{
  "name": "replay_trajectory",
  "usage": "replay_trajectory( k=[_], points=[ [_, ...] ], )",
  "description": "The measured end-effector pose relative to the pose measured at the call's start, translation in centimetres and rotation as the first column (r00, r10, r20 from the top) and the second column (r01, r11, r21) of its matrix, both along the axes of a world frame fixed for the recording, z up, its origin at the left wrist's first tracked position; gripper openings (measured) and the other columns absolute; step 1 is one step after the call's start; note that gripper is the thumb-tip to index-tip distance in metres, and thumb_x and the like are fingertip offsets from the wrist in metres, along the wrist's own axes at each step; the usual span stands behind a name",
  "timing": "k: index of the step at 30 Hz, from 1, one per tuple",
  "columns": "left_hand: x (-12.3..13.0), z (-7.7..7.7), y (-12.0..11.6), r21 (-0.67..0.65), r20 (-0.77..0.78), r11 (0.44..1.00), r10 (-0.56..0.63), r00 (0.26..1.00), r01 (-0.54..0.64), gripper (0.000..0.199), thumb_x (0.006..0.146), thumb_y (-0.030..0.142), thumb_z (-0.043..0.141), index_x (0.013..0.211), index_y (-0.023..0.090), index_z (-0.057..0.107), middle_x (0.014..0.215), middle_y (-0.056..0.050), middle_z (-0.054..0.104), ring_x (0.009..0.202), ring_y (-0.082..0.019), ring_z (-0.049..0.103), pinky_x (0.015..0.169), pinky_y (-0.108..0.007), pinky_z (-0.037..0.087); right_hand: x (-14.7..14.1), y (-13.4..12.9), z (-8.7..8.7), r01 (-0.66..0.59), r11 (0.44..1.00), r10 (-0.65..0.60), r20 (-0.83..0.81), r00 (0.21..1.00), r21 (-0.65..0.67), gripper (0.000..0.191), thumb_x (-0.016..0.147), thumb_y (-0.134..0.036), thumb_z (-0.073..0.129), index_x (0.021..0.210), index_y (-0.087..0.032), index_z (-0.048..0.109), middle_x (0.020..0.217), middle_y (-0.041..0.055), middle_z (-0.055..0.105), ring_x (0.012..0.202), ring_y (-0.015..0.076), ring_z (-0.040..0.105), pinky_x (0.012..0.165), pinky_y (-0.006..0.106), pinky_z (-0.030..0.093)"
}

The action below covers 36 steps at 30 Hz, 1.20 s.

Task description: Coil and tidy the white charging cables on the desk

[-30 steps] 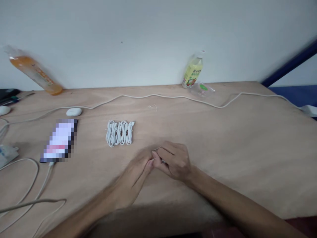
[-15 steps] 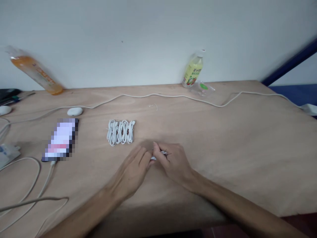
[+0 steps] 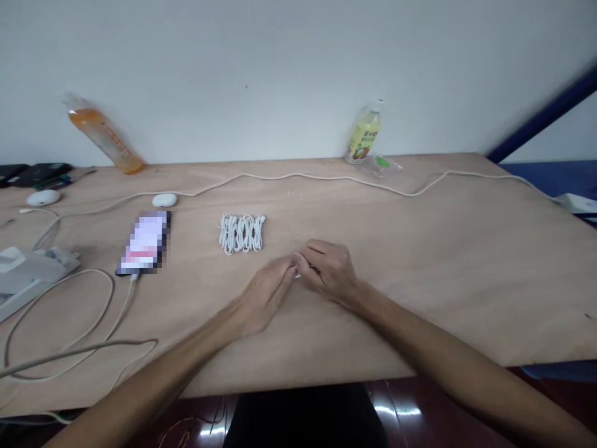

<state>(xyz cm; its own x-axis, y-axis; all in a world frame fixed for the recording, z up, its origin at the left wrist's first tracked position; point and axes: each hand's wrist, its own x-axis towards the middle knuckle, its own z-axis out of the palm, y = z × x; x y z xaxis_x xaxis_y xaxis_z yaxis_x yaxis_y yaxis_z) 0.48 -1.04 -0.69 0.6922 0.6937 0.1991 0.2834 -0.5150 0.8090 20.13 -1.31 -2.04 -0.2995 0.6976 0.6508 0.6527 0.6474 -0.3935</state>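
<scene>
My left hand [image 3: 265,294] and my right hand [image 3: 332,269] meet over the middle of the table, fingertips touching. Both are closed around a small white piece [image 3: 297,274], which looks like a bundled white cable; the fingers cover most of it. Beyond my left hand, a row of several coiled white cables [image 3: 241,234] lies on the wooden table [image 3: 420,267]. Farther back are small thin scraps [image 3: 295,194], too small to name.
At left lie a phone [image 3: 144,242] on a charging cord, white earbud cases [image 3: 165,200] and a power strip [image 3: 28,280]. An orange bottle [image 3: 106,140] and a yellow-green bottle [image 3: 364,137] lean against the wall. A long white cord [image 3: 321,178] crosses the table's back.
The view has shifted, bringing the table's front edge and floor into sight. My right fingers have curled further over the white piece, and less of it shows.
</scene>
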Motion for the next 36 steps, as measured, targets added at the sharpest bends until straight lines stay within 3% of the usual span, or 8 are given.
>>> replay_trajectory(
  k=[4,7,10,16,22,29,32,36],
  points=[
    [0.0,-0.1,-0.4,-0.023,-0.005,1.000,0.021,1.000,-0.021,0.034,0.117,0.037,0.030,0.095,0.023,0.053,0.089,-0.003,0.066,0.080,-0.021,0.062,0.081,-0.036,0.054,-0.2,0.2,-0.2,0.005,0.998,-0.010,-0.075,0.997,-0.067,0.045,0.103,-0.020,0.048,0.058,-0.023,0.045,0.054,-0.0040,0.043,0.050,0.0123,0.037,0.055,0.029,0.031],
    [0.0,-1.4,-0.1,0.182,-0.031,0.982,0.057,0.998,-0.050,0.033,0.117,0.036,0.027,0.109,0.022,0.056,0.100,-0.007,0.068,0.090,-0.024,0.064,0.086,-0.039,0.055,-0.6,-0.1,-0.2,0.037,0.992,-0.052,-0.125,0.991,-0.124,0.048,0.105,-0.019,0.044,0.058,-0.023,0.041,0.053,-0.0048,0.041,0.048,0.0108,0.039,0.054,0.028,0.030],
    [0.1,-2.3,0.0,0.389,-0.107,0.919,0.111,0.988,-0.061,0.043,0.118,0.037,0.022,0.106,0.019,0.059,0.104,-0.012,0.068,0.095,-0.028,0.064,0.083,-0.042,0.055,-0.9,-0.5,0.1,0.035,0.958,-0.099,-0.212,0.972,-0.285,0.048,0.104,-0.023,0.044,0.057,-0.023,0.033,0.052,-0.0056,0.034,0.047,0.0098,0.034,0.051,0.028,0.026],
    [0.1,-1.3,-0.5,0.507,-0.205,0.862,0.145,0.968,-0.022,0.044,0.119,0.034,0.024,0.106,0.017,0.062,0.097,-0.009,0.067,0.090,-0.026,0.061,0.079,-0.040,0.054,-1.0,-1.0,1.0,0.049,0.901,-0.164,-0.234,0.958,-0.432,0.047,0.101,-0.027,0.044,0.056,-0.024,0.029,0.051,-0.0048,0.034,0.047,0.0104,0.031,0.051,0.030,0.025],
    [0.2,-0.7,-0.7,0.310,-0.175,0.951,0.064,0.982,-0.006,0.036,0.118,0.032,0.028,0.098,0.021,0.056,0.096,-0.007,0.066,0.088,-0.024,0.060,0.081,-0.041,0.054,-1.0,-1.7,1.1,0.051,0.926,-0.149,-0.235,0.961,-0.375,0.049,0.104,-0.020,0.047,0.056,-0.023,0.034,0.051,-0.0053,0.038,0.047,0.0096,0.034,0.050,0.029,0.026],
    [0.1,0.0,-1.4,-0.008,-0.079,0.999,0.038,0.996,-0.038,0.027,0.116,0.032,0.034,0.095,0.024,0.049,0.094,-0.004,0.062,0.085,-0.023,0.057,0.083,-0.039,0.051,-0.4,-1.5,0.5,0.023,0.998,-0.017,-0.088,0.996,0.066,0.043,0.105,-0.012,0.054,0.063,-0.021,0.052,0.058,-0.0026,0.051,0.051,0.0115,0.042,0.051,0.030,0.032],
    [0.1,0.8,-2.0,-0.211,-0.015,0.977,-0.020,1.000,0.016,0.027,0.117,0.034,0.033,0.097,0.024,0.050,0.096,-0.002,0.062,0.087,-0.021,0.057,0.090,-0.038,0.048,0.1,-1.4,0.7,-0.043,0.984,0.050,-0.034,0.998,0.174,0.042,0.106,-0.011,0.055,0.065,-0.021,0.056,0.059,-0.0018,0.055,0.054,0.0124,0.047,0.052,0.029,0.037],
    [0.4,1.8,-2.4,-0.510,0.044,0.860,0.047,0.998,-0.018,0.036,0.116,0.042,0.035,0.087,0.025,0.048,0.088,0.000,0.057,0.087,-0.021,0.055,0.085,-0.035,0.046,0.8,-1.5,1.4,-0.108,0.956,0.089,0.084,0.993,0.271,0.049,0.110,-0.013,0.051,0.062,-0.022,0.056,0.057,-0.0013,0.055,0.054,0.0131,0.045,0.053,0.030,0.039]
  ],
)
